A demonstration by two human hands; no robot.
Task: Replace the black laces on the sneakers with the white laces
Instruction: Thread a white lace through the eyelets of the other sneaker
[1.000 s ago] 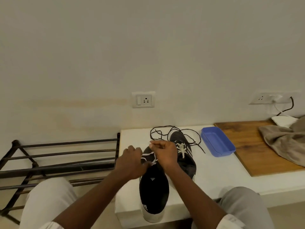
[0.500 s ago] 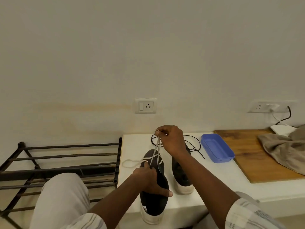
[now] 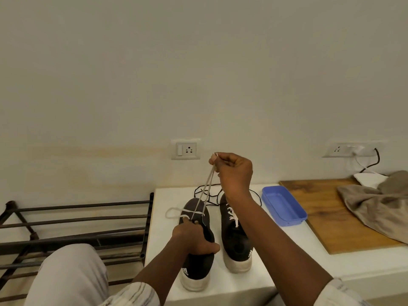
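Two black sneakers with white soles stand side by side on the white table [image 3: 276, 270]. My left hand [image 3: 194, 238] grips the left sneaker [image 3: 198, 268] across its middle. My right hand [image 3: 234, 171] is raised above the shoes and pinches the ends of the white lace [image 3: 206, 191], which runs taut down to that sneaker's lowest eyelets, with a loose loop lying to the left. The right sneaker [image 3: 235, 244] carries a white lace in its eyelets. Black laces [image 3: 204, 192] lie tangled behind the shoes.
A blue plastic tray [image 3: 284, 206] sits right of the sneakers. A wooden board [image 3: 326, 219] with a beige cloth [image 3: 379, 206] lies further right. A dark metal rack [image 3: 77, 226] stands left of the table. Wall sockets [image 3: 186, 149] are behind.
My right hand has risen up and back, pulling the white lace taut through the left sneaker. My left hand moved from the laces to gripping the sneaker's body.
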